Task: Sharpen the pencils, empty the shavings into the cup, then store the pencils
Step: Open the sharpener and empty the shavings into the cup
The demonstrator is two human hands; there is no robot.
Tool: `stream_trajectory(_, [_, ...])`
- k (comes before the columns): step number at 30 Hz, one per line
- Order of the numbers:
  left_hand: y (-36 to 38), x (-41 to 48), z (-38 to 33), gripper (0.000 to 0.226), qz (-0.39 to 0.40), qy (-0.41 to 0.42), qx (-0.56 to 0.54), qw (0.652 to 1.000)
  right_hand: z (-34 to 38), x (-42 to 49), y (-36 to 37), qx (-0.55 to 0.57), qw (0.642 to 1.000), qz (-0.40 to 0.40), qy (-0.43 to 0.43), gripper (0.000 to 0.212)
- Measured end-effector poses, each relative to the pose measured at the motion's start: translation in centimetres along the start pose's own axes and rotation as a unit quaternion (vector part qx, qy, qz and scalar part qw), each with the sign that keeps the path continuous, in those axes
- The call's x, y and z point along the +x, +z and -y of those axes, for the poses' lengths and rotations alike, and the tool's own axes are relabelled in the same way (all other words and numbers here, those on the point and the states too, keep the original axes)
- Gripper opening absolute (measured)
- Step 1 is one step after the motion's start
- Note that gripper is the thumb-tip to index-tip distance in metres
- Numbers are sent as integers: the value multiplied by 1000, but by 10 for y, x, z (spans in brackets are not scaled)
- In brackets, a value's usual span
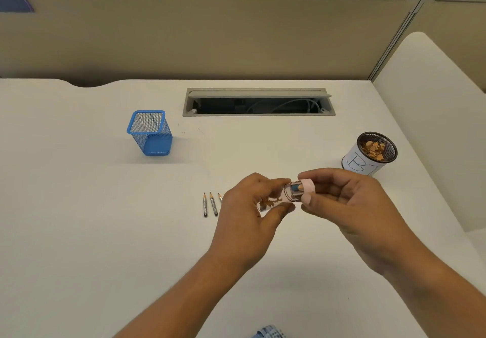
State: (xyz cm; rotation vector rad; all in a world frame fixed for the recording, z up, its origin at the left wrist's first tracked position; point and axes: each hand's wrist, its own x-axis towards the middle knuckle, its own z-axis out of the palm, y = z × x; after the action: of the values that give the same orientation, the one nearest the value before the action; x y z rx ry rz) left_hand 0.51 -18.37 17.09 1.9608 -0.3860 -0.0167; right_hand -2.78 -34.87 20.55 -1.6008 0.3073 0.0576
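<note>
Nearest: both forearms reach in over the white table [105,232] and meet mid-table, held a bit above the surface.

L hand [244,214]: grip is closed round the sharpener's clear barrel [271,202], thumb underneath, fingers curled over the top, and the barrel lies roughly level w/ brown shavings inside. R hand [349,200]: thumb + fingertips pinch the pink cap [306,189], the blade end, palm turned inward. Cap and barrel touch at the seam; can't tell if they're joined or just parted. Prob. the step is pulling the cap off to tip the shavings out.

Progress: three pencils [211,204] lie side by side on the table just L of the L hand, points away, tips look sharp, third one partly hidden. So sharpening looks done, or nearly.

Further R, the black mesh cup [373,153] w/ paper label already has some shavings in it. The barrel's load isn't emptied yet.

Far L, the blue mesh holder [150,133] stands upright w/ no pencils in it, well apart from them, so storing is left to do. Behind: cable hatch [259,102] open, then beige partition [210,35].
</note>
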Motion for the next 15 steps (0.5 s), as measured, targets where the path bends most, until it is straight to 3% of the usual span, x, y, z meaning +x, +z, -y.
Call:
stream_trajectory(8, [7,13,-3,29,13,6,23,1000,-4,9,-8,-48,998,-8,-37,25])
stream_trajectory(15, [13,20,-4,29,14,9,46,999,-4,11,-10,-179,975,-53,-117,22])
